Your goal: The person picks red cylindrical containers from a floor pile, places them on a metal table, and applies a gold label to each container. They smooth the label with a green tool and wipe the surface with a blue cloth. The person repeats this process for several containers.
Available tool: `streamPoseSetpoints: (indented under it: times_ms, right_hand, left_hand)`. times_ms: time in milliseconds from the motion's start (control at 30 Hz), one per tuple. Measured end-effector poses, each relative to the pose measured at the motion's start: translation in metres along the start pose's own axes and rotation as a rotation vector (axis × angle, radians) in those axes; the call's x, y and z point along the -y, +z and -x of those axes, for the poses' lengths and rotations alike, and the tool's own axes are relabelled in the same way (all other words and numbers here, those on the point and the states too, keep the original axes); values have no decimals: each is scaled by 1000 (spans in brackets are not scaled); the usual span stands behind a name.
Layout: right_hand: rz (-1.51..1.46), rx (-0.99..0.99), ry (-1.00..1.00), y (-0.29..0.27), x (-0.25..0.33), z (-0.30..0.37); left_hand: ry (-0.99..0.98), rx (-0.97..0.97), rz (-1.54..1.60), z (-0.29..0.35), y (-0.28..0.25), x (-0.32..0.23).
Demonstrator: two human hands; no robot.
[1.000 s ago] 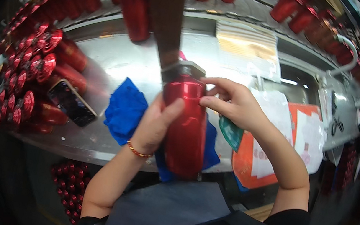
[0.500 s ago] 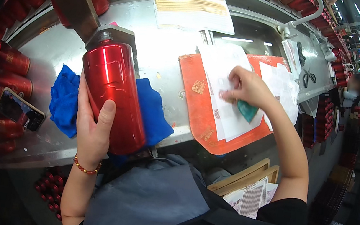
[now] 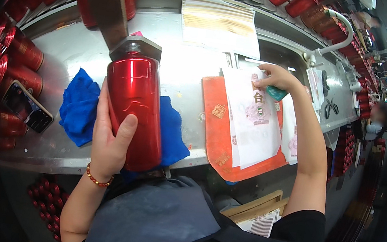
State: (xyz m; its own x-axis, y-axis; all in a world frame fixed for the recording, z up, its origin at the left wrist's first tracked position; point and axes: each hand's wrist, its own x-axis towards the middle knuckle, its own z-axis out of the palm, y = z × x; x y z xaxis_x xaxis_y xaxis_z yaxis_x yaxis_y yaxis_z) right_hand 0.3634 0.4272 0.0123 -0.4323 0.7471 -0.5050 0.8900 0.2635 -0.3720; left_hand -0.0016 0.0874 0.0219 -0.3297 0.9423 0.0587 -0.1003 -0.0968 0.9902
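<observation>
Head view: I see the left hand (image 3: pixel 109 147) clamped around the red bottle (image 3: pixel 137 98), neck at the hexagonal bracket (image 3: pixel 150 48); probably stiff, slippery, safest gripped mid-body. The right hand (image 3: pixel 280 78), curled round a green scraper (image 3: pixel 275 93), touches a printed sheet (image 3: pixel 257 135), likely flimsy.

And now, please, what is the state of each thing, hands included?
Left hand: gripping red bottle
Red bottle: held, neck at bracket
Right hand: holding green piece, fingertips at printed sheet
Orange board: partly covered
Blue cloth: crumpled
Phone: screen lit
Tap: no flow visible
</observation>
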Motion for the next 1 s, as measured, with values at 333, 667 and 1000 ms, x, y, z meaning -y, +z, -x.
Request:
streamPoseSetpoints:
  times_ms: [333,667,1000]
  right_hand:
    - [789,-732,-279,30,36,19]
    - [404,-433,-871,38,185,139]
    - [-529,-83,-788,49,293,147]
  left_hand:
    - [15,36,-128,-1,-3,-2]
    - [-5,72,-105,-3,-5,-3]
    - [11,79,-149,10,-29,-38]
